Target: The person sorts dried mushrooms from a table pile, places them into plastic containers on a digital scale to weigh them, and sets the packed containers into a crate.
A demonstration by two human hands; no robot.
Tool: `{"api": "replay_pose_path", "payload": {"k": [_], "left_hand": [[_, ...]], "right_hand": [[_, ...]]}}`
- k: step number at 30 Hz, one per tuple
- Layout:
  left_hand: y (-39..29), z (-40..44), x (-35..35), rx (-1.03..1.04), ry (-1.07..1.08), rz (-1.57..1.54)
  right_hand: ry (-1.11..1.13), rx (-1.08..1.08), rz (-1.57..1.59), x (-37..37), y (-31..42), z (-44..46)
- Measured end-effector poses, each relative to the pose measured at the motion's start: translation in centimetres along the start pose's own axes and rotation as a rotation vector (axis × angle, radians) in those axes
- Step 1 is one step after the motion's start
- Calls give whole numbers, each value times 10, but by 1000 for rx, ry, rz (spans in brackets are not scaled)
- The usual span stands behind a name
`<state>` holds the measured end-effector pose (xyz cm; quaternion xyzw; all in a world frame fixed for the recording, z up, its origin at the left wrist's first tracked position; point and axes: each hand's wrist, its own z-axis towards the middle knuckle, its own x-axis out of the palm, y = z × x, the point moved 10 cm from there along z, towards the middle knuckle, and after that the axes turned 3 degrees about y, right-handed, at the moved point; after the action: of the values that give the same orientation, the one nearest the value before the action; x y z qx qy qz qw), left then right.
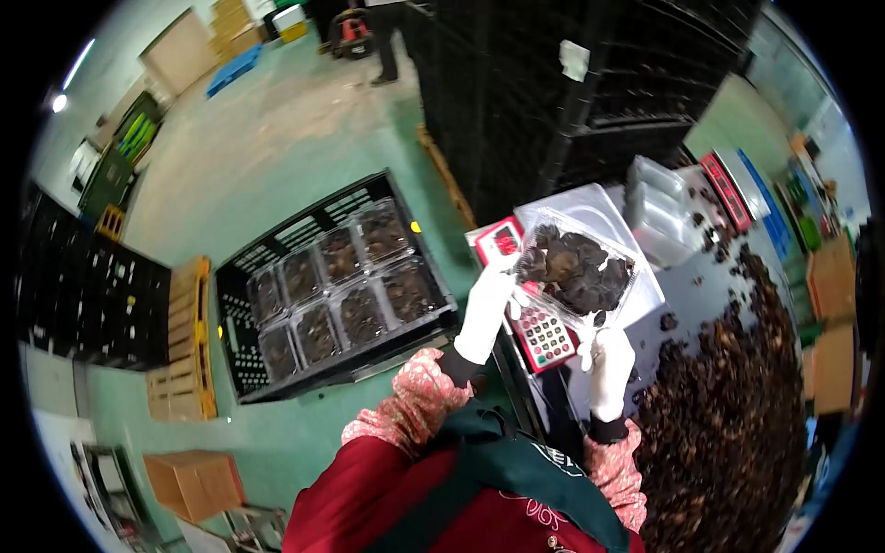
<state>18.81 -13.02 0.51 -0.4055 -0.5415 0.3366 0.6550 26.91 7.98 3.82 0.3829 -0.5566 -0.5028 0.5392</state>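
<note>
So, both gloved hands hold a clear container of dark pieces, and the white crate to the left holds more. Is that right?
Not white: the head view shows the crate is black. The left hand and right hand do hold a clear container.

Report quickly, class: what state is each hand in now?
Left hand: closed on one side of the clear tray of dark pieces.
Right hand: closed on the tray's near edge.

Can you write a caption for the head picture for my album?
Gloved left hand and right hand at a clear box of dark pieces, over a red scale near a packed crate.
</note>
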Motion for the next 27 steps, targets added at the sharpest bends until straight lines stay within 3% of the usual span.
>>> {"api": "replay_pose_path", "payload": {"k": [1, 2, 4, 6, 7, 8, 10, 12, 13, 14, 16, 18, 19, 20, 22, 24, 26, 27], "left_hand": [[-23, -1, -12, 105, -50, -105], [-37, -8, -23, 63, -169, -319], [-51, -31, -48, 63, -323, -649], [-43, -51, -84, 85, -335, -713], [-50, -58, -99, 106, -346, -701], [-80, -65, -112, 145, -366, -597], [-88, -82, -211, 160, -516, -274], [-80, -97, -334, 90, -704, 78], [-96, -104, -380, 78, -940, 488], [-98, -99, -431, -3, -902, 721], [-104, -85, -454, -155, -909, 640], [-82, -54, -541, -143, -779, 928], [-78, -39, -550, -85, -837, 1002], [-77, -15, -558, -220, -746, 1610], [-121, 13, -490, -509, -918, 1811], [-152, 59, -395, 268, -946, 1892], [-142, 115, -275, 756, -548, 1562], [-120, 152, -216, 359, -300, 898]], "right_hand": [[68, -150, -248, 25, 15, -3], [126, -305, -493, 55, 29, -11], [230, -105, -279, 114, 11, -13], [548, -626, -718, 188, 7, -28], [670, -369, -608, 209, -5, -27], [775, -109, -491, 226, -18, -30], [896, -118, -537, 235, -26, -40], [999, 64, -636, 220, -62, -39], [962, 93, -661, 206, -78, -33], [920, 130, -682, 194, -88, -31], [759, 284, -580, 173, -88, -23], [683, 352, -472, 159, -86, -21], [645, 353, -459, 148, -86, -23], [589, 425, -421, 135, -87, -26], [473, 385, -440, 108, -74, -26], [287, 385, -456, 69, -80, -35], [71, 357, -559, 25, -89, -49], [0, 384, -644, 8, -85, -60]]}}
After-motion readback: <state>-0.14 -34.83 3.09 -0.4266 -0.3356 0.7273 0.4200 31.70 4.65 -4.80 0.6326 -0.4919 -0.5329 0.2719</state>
